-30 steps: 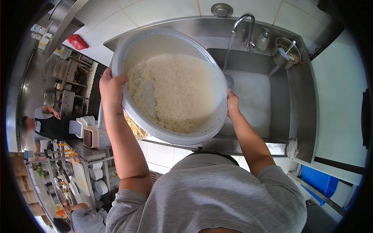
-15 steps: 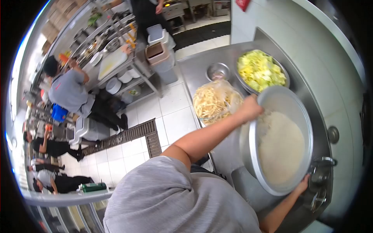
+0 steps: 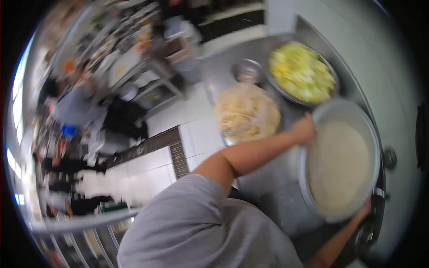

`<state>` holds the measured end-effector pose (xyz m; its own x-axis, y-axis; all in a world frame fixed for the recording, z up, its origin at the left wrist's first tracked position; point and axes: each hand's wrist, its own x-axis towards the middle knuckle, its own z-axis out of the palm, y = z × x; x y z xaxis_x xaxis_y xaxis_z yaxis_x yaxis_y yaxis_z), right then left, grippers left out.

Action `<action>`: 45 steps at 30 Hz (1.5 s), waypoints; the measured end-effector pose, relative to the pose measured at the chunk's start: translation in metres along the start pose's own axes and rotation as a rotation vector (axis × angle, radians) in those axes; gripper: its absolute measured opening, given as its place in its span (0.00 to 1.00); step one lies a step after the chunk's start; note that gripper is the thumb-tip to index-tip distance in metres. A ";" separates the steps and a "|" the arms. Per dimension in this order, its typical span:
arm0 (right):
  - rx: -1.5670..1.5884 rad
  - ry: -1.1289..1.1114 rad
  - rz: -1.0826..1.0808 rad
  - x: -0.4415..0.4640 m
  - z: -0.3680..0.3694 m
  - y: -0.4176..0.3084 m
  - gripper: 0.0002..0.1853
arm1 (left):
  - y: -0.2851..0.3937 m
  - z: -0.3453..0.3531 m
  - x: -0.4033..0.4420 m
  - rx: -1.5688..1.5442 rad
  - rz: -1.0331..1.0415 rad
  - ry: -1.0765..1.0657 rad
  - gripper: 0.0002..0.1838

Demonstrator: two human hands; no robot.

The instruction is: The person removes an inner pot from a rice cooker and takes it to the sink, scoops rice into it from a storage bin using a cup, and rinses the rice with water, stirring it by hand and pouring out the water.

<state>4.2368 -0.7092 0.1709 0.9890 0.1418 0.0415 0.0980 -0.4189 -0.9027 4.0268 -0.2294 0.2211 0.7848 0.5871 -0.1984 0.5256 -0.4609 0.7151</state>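
A large round metal pot point(image 3: 306, 178) holds a cloudy whitish mass, perhaps rice in water; blur hides the detail. My left hand point(image 3: 304, 129) is closed on the pot's rim at the upper left. Low on the right side, my right hand point(image 3: 365, 209) grips the pot's lower edge, with its fingers partly hidden. The pot is over the steel counter point(image 3: 279, 196), near the wall side. Just beyond it sits a metal bowl of chopped pale-green leaves point(image 3: 304, 73). Left of my left hand lies a clear bag of pale yellow strips point(image 3: 248, 111).
A small metal bowl point(image 3: 248, 71) stands behind the bag. Faucet fittings point(image 3: 379, 193) are beside the pot on the right. Across the tiled floor point(image 3: 201, 134), a person in a grey shirt point(image 3: 78, 107) works at a metal table, with several other people beyond. A floor drain grate point(image 3: 176, 154) runs between.
The pot has moved right toward the wall with both hands on it, and its whitish contents now spread more evenly across it. The view has become blurred.
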 end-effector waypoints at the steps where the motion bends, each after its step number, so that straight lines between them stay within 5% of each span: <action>1: -0.315 0.046 -0.219 0.013 -0.007 0.028 0.17 | 0.000 0.005 0.016 0.069 0.089 0.061 0.38; 2: -0.455 0.056 -0.256 0.010 -0.011 0.028 0.17 | 0.007 0.006 0.028 0.120 0.105 0.145 0.35; 4: -0.639 0.292 -0.661 0.007 0.001 0.040 0.17 | 0.013 0.007 0.043 0.135 0.218 0.218 0.29; 5: -1.268 0.332 -0.673 -0.042 0.047 -0.069 0.17 | 0.010 0.009 0.052 0.073 0.260 0.214 0.29; 7: -0.952 -0.016 -0.416 -0.054 0.083 -0.113 0.15 | 0.020 0.000 0.043 0.055 0.186 0.163 0.30; 8: -0.877 -0.109 -0.086 -0.050 0.098 -0.128 0.17 | 0.020 -0.001 0.042 0.010 0.188 0.150 0.30; 9: -0.906 -0.137 -0.134 -0.019 0.097 -0.072 0.24 | 0.019 0.000 0.043 -0.028 0.186 0.143 0.30; 10: -0.982 -0.108 0.148 -0.015 0.119 -0.097 0.35 | 0.018 0.002 0.039 -0.069 0.175 0.133 0.29; 13: -0.392 -0.118 0.464 0.028 0.172 -0.076 0.52 | 0.029 -0.004 0.027 -0.178 0.078 0.094 0.29; 15: -0.767 -0.076 0.618 0.030 0.224 -0.107 0.56 | 0.031 -0.005 0.031 -0.170 0.091 0.091 0.30; 19: -0.989 -0.323 0.239 0.000 0.291 -0.104 0.55 | 0.019 0.000 0.038 -0.148 0.129 0.101 0.30; 22: -1.073 -0.619 -0.023 -0.074 0.288 -0.154 0.43 | 0.021 -0.003 0.037 -0.133 0.082 0.046 0.30; 27: -1.040 -0.796 -0.398 -0.088 0.250 -0.097 0.26 | 0.025 -0.010 0.014 -0.169 0.095 0.063 0.28; 29: -0.673 -0.598 -0.043 -0.062 0.211 -0.061 0.21 | 0.022 -0.007 0.010 -0.211 0.085 0.061 0.27; 31: -0.605 -0.312 0.044 -0.039 0.169 -0.039 0.20 | 0.023 -0.008 0.009 -0.228 0.080 0.063 0.26; 33: -0.735 -0.258 0.306 -0.011 0.153 -0.076 0.23 | 0.023 -0.009 0.010 -0.230 0.089 0.068 0.26; 37: -0.748 -0.016 -0.026 0.063 0.178 -0.084 0.37 | 0.025 -0.010 0.009 -0.241 0.098 0.055 0.26; 39: -0.318 -0.171 0.205 0.084 0.232 -0.091 0.45 | 0.025 -0.010 0.012 -0.251 0.097 0.058 0.26; 43: -0.952 -0.408 -0.037 0.043 0.332 -0.114 0.48 | 0.024 -0.010 0.013 -0.209 0.119 0.087 0.26; 45: -0.988 -0.702 -0.236 0.000 0.330 -0.123 0.47 | 0.024 -0.010 0.011 -0.180 0.122 0.087 0.26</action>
<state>4.1885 -0.3613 0.1410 0.6918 0.6289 -0.3549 0.6091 -0.7722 -0.1810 4.0449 -0.2268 0.2426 0.8036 0.5931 -0.0498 0.3550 -0.4105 0.8399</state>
